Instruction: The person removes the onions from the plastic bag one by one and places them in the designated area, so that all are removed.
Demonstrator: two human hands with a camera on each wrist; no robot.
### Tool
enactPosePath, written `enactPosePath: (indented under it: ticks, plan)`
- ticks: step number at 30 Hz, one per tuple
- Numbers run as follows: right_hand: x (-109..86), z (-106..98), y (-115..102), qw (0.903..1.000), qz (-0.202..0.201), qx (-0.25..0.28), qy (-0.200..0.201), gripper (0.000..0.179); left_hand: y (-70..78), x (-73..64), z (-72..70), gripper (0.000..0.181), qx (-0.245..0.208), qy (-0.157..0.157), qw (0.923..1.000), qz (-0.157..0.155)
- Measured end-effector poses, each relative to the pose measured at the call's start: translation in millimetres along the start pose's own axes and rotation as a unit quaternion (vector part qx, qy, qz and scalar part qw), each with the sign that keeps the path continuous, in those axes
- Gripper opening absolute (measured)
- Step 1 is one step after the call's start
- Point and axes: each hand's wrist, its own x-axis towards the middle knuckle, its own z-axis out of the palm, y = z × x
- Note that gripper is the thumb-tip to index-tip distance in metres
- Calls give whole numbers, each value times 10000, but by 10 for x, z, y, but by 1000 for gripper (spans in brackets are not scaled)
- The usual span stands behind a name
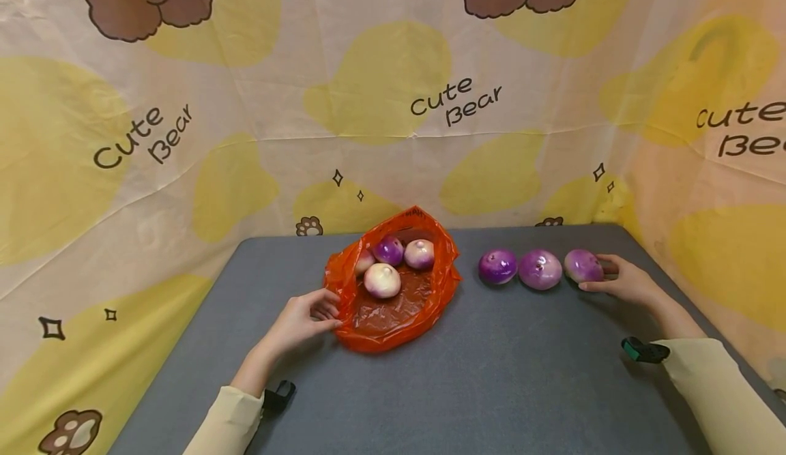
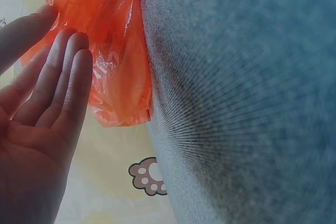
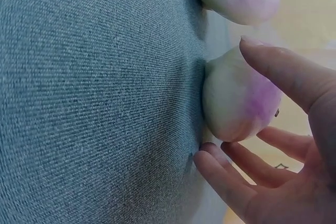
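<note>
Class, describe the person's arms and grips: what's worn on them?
The left sleeve and right sleeve are plain pale cream. The left wrist device is black; the right wrist device is black with a green part. The left grip and right grip wear no gloves.

Head view forward-down over table [image 1: 491, 373] — wide, wrist views close, sideways, left sharing bag [image 1: 374, 343] with head

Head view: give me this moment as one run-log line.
left hand: at red bag's edge; right hand: fingers and thumb either side of rightmost onion; bag: four onions visible inside
</note>
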Motion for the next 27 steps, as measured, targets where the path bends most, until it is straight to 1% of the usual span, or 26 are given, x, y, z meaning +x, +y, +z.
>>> enactPosePath:
  ticks: [14,21,27]
  plan:
    - [-28,7,-25,9999,-121,-97,48,87,16,-4,-4,30,-75,21,10000,13]
    - [-45,-3,-42,9997,-129,-195,26,84,18,-1,-7,30,-62,88,9999,84]
    - [-54,-19,-40,9998,-115,-186,-23,84,20,-4,-17,31,-95,81,9998,150]
